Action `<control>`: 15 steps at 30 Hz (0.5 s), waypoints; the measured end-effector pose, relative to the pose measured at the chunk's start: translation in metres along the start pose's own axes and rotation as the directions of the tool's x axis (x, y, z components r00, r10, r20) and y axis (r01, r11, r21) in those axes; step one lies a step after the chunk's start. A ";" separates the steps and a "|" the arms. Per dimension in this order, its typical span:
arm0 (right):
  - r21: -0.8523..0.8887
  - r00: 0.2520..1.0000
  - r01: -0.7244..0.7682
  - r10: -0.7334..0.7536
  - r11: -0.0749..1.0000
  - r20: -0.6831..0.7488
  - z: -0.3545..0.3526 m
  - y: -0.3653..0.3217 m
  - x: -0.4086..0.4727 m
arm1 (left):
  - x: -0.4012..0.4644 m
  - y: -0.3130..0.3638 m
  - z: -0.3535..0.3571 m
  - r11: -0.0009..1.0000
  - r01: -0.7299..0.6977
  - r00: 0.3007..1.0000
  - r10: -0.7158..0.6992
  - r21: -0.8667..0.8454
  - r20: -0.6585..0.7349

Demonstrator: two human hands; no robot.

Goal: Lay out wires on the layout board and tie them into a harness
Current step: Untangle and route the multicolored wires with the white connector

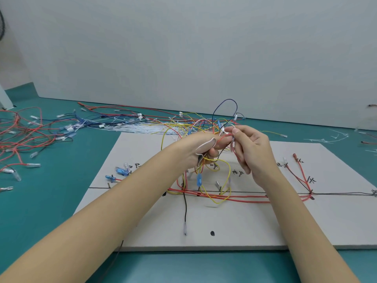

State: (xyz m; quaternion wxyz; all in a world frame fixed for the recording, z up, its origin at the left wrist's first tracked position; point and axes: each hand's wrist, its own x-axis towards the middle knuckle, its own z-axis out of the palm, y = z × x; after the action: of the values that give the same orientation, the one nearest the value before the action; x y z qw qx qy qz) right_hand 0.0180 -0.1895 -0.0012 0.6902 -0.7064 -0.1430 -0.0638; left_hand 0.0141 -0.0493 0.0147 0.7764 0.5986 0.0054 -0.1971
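A white layout board with black marks and handwritten labels lies on the green table. Above its middle, my left hand grips a tangled bundle of wires, yellow, red, black and blue, which hangs down onto the board. A white wire loops over my left thumb. My right hand pinches a thin white tie and red wire at the top of the bundle, fingertips against my left fingers. Red wires lie along the board's black line. A black wire with a clear terminal runs toward the front edge.
A heap of loose red, blue and black wires with clear terminals covers the table at left. White cable ties lie in a bunch behind the board. Blue connectors sit at the board's left. Cut tie scraps lie far right.
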 end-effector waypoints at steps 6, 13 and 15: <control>-0.076 0.996 0.049 -0.054 0.996 -0.067 0.000 0.004 0.003 | -0.006 -0.002 -0.004 0.993 -0.017 0.997 0.025 -0.114 0.069; -0.242 0.989 0.030 -0.064 0.970 -0.134 -0.006 0.015 0.010 | -0.011 -0.001 -0.006 0.982 -0.189 0.946 0.179 -0.009 -0.270; -0.338 0.985 0.033 -0.088 0.940 -0.150 -0.012 0.019 0.012 | -0.016 0.003 -0.012 0.976 -0.214 0.935 0.193 -0.041 -0.297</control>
State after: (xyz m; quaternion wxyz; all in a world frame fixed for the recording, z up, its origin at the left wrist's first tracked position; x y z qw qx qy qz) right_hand 0.0366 -0.1999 -0.0156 0.5673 -0.8010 -0.0950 -0.1659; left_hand 0.0033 -0.0328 0.0182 0.8045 0.5899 0.0646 -0.0252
